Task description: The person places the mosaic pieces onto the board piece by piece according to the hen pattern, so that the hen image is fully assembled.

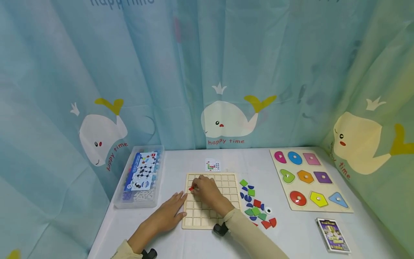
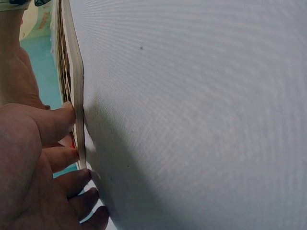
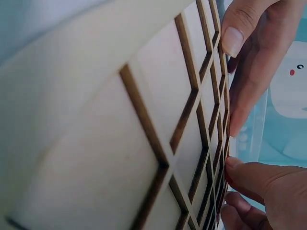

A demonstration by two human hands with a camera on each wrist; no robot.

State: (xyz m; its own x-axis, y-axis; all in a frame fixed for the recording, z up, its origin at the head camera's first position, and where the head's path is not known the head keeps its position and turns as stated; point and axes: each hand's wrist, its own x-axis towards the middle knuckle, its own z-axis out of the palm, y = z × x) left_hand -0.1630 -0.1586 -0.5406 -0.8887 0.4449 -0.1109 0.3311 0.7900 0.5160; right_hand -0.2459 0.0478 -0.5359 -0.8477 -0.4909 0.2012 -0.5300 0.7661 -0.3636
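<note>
A square wooden grid board [image 1: 195, 226] lies on the white table. Over its upper left cells, my right hand [image 1: 207, 190] pinches a small red piece [image 1: 191, 188], which is partly hidden by the fingers. The right wrist view has the same right hand [image 3: 283, 191] low over the cells, thumb and fingertips close to the grid. With straight fingers my left hand [image 1: 169, 212] rests along the board's left side. From the left wrist view, the left hand [image 2: 33, 158] has thumb and fingertips at the board's edge [image 2: 77, 86].
Several blue, green and red pieces [image 1: 255, 211] lie right of the board, and a small pattern card [image 1: 212, 165] behind it. A clear plastic box [image 1: 119, 205] stands left. On the right are a shape puzzle [image 1: 304, 207] and a card pack [image 1: 333, 235]. A curtain [image 1: 181, 90] closes the back.
</note>
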